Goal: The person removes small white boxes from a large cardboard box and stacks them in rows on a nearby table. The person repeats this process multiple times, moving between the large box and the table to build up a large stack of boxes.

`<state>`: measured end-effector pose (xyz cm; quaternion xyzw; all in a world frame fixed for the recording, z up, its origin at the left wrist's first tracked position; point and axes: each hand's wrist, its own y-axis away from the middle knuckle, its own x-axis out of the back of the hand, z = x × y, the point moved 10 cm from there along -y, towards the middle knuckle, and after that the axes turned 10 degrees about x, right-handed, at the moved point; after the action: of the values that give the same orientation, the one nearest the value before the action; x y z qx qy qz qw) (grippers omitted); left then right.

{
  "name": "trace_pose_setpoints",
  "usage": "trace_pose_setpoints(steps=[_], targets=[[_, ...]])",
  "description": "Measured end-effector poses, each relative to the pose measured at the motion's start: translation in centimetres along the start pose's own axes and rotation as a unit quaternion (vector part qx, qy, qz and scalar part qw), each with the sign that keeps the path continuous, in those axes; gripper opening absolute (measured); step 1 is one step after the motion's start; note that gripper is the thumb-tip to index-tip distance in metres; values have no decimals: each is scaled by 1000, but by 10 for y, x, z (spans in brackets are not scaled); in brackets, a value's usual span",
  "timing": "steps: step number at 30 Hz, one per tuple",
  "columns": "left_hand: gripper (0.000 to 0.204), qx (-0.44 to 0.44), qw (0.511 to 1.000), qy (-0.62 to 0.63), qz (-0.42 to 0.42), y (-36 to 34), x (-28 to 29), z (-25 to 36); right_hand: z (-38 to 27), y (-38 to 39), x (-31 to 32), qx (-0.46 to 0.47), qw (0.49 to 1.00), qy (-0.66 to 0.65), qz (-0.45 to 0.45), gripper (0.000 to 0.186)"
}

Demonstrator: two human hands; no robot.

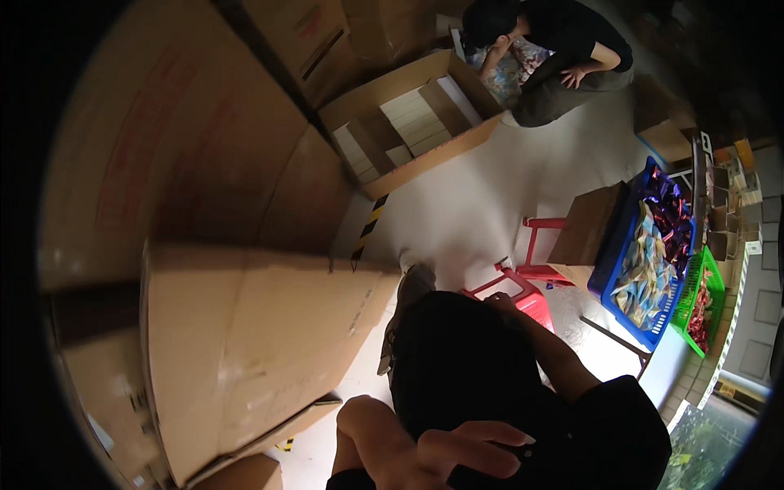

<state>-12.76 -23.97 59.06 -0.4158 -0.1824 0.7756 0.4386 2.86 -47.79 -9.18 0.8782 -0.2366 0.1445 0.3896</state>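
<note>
Left hand (469, 455) right up near, fingers loosely stretched and nothing seen between them! The right hand (501, 302) is down at the red stool (535, 309), mid-scene, touching it or just beside it; gripping or merely resting, I can't tell. Nothing looks finished at that stool, and how much remains there doesn't show. Over on the right, the blue basket (603, 279) is heaped with shiny packets (643, 282), the green basket (719, 288) beside it holds red ones, so that side looks well stocked. Far side: the open carton (437, 158) stands part-filled, gaps between its white boxes (415, 121), while a crouching co-worker (576, 49) leans over a clear bag (505, 75), seemingly mid-job.
</note>
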Motion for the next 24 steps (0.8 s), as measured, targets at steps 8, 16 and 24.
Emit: trace_pose_setpoints(steps=[8, 16, 24], targets=[[32, 543, 824, -132, 97, 9, 194, -168, -101, -55, 47, -79, 994, 66, 34, 45], [33, 728, 557, -218, 335, 205, 420, -289, -175, -176, 73, -53, 993, 110, 7, 40], [34, 687, 544, -191, 442, 253, 472, -359, -303, -339, 74, 20, 985, 135, -107, 36]])
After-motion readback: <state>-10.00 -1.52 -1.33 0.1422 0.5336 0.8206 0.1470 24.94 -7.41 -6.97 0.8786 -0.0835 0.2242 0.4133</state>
